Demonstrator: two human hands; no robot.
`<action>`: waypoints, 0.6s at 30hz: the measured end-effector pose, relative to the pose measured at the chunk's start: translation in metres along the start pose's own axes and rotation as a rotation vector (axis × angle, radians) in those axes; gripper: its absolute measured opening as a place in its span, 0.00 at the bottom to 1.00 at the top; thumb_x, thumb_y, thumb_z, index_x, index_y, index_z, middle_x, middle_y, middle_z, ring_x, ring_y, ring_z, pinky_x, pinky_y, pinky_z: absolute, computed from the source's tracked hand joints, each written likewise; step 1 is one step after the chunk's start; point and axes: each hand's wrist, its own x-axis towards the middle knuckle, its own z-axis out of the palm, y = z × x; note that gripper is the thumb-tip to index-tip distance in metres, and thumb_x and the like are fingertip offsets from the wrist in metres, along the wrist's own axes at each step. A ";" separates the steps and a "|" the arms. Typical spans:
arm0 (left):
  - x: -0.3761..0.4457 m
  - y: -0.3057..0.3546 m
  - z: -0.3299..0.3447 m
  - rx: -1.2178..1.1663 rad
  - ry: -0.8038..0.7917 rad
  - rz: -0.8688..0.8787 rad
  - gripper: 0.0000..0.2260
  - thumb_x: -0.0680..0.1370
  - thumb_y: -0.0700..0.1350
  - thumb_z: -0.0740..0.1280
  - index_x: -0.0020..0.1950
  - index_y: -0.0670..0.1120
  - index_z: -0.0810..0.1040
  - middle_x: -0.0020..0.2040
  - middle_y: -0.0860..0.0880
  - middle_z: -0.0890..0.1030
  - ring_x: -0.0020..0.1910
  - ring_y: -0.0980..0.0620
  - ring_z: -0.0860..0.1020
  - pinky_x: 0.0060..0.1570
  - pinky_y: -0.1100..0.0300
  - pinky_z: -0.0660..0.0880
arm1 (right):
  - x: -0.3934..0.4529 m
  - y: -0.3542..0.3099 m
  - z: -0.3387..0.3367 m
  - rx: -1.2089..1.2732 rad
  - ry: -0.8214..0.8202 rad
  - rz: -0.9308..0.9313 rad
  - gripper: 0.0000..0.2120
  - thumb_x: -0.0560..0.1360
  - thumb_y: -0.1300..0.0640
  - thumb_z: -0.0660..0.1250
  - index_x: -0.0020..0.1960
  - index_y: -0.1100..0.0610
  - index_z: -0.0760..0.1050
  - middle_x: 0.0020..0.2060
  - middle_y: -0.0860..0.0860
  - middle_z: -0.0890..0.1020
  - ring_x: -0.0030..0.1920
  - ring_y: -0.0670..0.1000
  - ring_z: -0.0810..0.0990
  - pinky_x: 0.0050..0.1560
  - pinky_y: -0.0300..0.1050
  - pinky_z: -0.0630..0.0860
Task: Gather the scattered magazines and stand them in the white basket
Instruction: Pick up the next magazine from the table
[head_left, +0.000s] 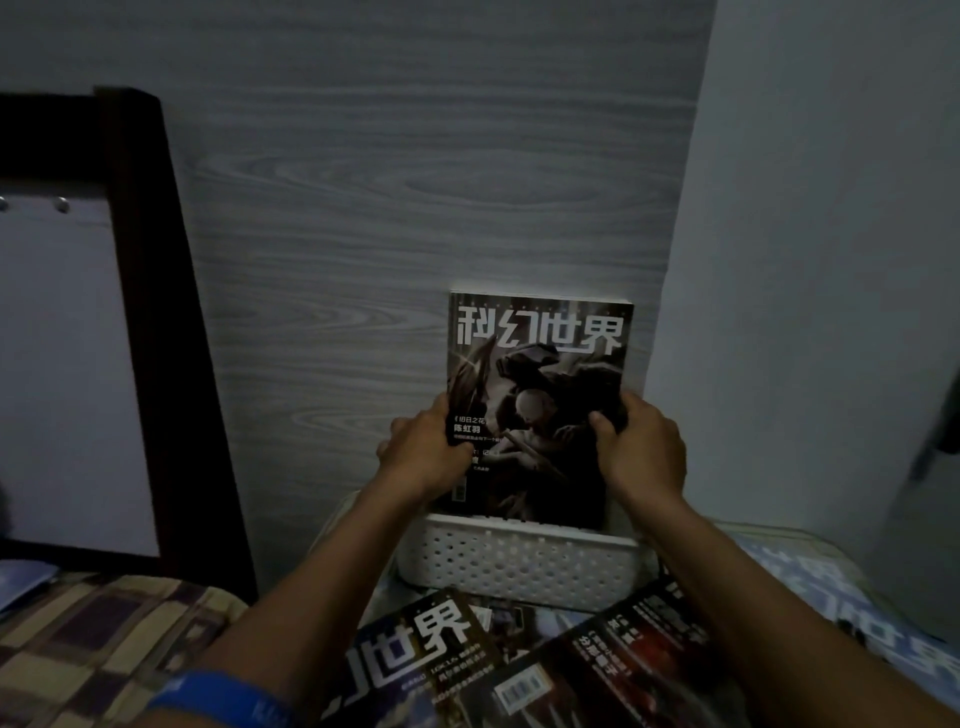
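A dark-covered magazine (540, 374) with large white characters stands upright in the white perforated basket (519, 566), its lower edge hidden behind the rim. My left hand (426, 447) grips its left edge and my right hand (641, 441) grips its right edge. More pages show behind its top, so other magazines may stand there. In front of the basket lie loose magazines: one with white characters (415, 654), one dark with a barcode (613, 670), and a blue one (893, 623) at the right.
A grey wood-grain wall (415, 208) rises right behind the basket. A dark wooden frame (156, 312) stands at the left. A checked cloth (93, 639) covers the surface at lower left. A pale wall (831, 260) closes the right side.
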 end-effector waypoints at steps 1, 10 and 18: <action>0.001 -0.001 0.000 0.020 -0.008 -0.011 0.25 0.74 0.52 0.67 0.70 0.57 0.65 0.65 0.43 0.74 0.68 0.39 0.67 0.66 0.39 0.66 | 0.001 0.001 0.000 -0.013 -0.008 0.024 0.13 0.79 0.52 0.64 0.59 0.57 0.78 0.51 0.59 0.83 0.49 0.60 0.80 0.41 0.43 0.68; 0.001 -0.004 -0.003 -0.173 -0.007 -0.066 0.20 0.67 0.51 0.70 0.58 0.49 0.79 0.59 0.43 0.77 0.60 0.40 0.75 0.59 0.43 0.75 | 0.012 0.006 0.001 -0.092 -0.205 0.140 0.19 0.76 0.45 0.67 0.55 0.60 0.79 0.51 0.59 0.83 0.50 0.60 0.81 0.43 0.45 0.74; -0.065 0.004 -0.030 -0.075 0.446 -0.086 0.15 0.73 0.45 0.68 0.60 0.48 0.78 0.63 0.44 0.75 0.62 0.42 0.73 0.61 0.45 0.72 | -0.059 0.017 -0.112 -0.165 -0.412 -0.256 0.27 0.73 0.58 0.71 0.70 0.55 0.70 0.68 0.54 0.74 0.65 0.56 0.74 0.58 0.41 0.67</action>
